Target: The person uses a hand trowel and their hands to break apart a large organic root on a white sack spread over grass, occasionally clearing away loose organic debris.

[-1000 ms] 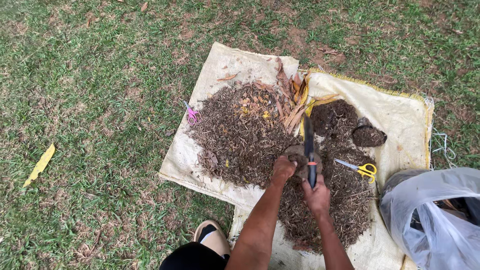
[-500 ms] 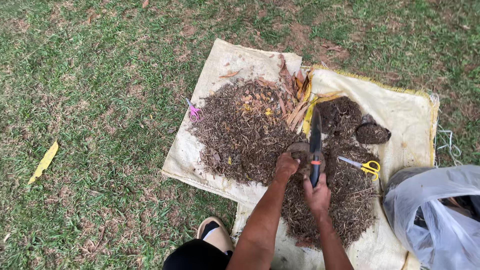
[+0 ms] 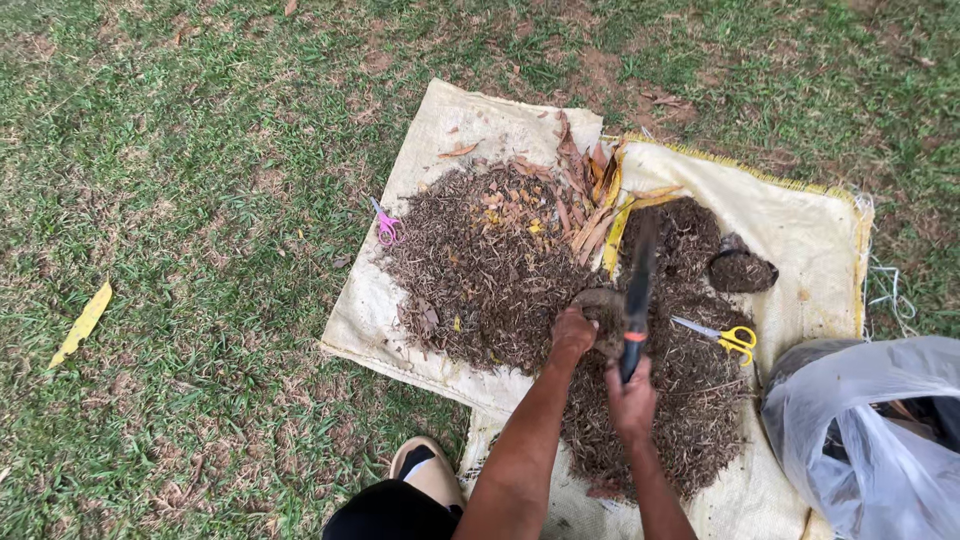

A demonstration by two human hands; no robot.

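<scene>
Two woven sacks [image 3: 450,130] lie on grass [image 3: 180,200], covered with dry chopped leaves [image 3: 480,260]. The right hand [image 3: 632,400] grips a dark knife [image 3: 636,290]. The left hand [image 3: 572,332] is closed on a brown clump [image 3: 605,310].

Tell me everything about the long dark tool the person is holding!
The long dark tool looks like a big knife or machete: a long, blackish blade, blurred, with a dark handle bearing an orange band. The right hand grips the handle. The blade points away from the person, over the heap of dry chopped plant bits, just right of the brown lump that the left hand steadies.
</scene>
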